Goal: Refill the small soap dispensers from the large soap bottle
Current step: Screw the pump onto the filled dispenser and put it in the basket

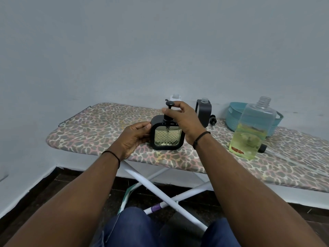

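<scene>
On board: dispenser (167, 135) full, bottle (252, 129) half-full.

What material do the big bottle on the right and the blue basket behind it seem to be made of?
The big bottle looks like clear, glossy plastic: the yellow-green soap and the basket show through its walls. The blue basket looks like matte molded plastic, with an even colour and slotted walls, though a woven-look finish cannot be ruled out.

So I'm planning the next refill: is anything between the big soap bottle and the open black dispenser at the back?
Nothing visible blocks it: bare board lies between large soap bottle and open dispenser.
</scene>
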